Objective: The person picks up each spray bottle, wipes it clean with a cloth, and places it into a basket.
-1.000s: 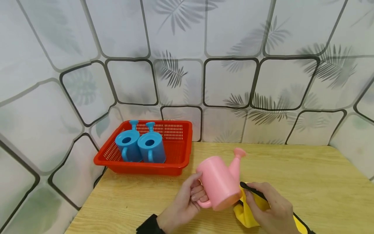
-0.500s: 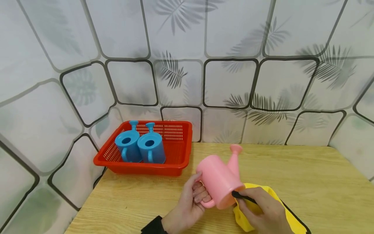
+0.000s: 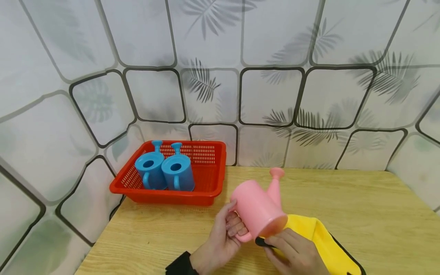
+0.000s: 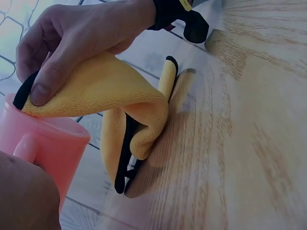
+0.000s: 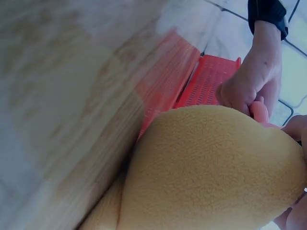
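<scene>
My left hand [image 3: 223,240] grips the handle of a pink watering can [image 3: 258,210], held tilted above the table with its spout up and its base toward me. Between thumb and fingers, my right hand [image 3: 295,250] pinches a yellow cloth [image 3: 319,236] with black edging, right at the can's base. In the left wrist view the cloth [image 4: 110,86] drapes from the right hand [image 4: 72,43] down to the table, its pinched edge against the pink can [image 4: 43,143]. The right wrist view is mostly filled by the cloth [image 5: 211,163], which hides much of the can.
A red basket [image 3: 172,198] stands at the back left of the wooden table [image 3: 361,206]. Two blue watering cans, one on the left [image 3: 151,173] and one on the right [image 3: 180,177], sit upright in its left part. A patterned curtain-like backdrop [image 3: 213,95] rises behind the table.
My right hand has moved left with the cloth, from beside the can across its base toward the handle side. The can has tilted and shifted only slightly; the left hand keeps its grip.
</scene>
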